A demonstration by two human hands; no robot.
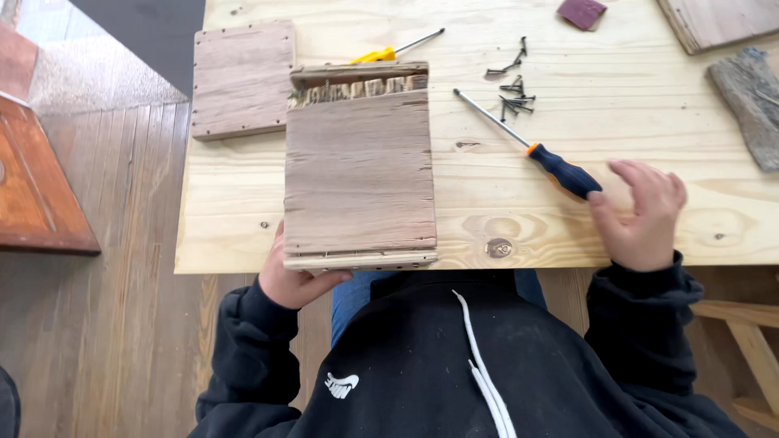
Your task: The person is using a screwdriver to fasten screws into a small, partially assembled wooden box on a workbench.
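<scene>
A flat wooden box (359,170) of rough brown boards lies on the pale plywood table (568,235), its near end at the table's front edge. My left hand (294,280) grips that near end from below. My right hand (641,212) hovers over the table with fingers spread, its thumb touching the butt of a blue and orange screwdriver (560,170). The screwdriver's steel shaft points up and left toward the box. A loose heap of dark screws (511,85) lies beyond it.
A separate square board (242,79) lies at the table's far left. A yellow-handled screwdriver (393,50) rests behind the box. Sandpaper (581,12), another board (718,20) and a bark-like scrap (751,105) sit at the far right. Wood floor lies to the left.
</scene>
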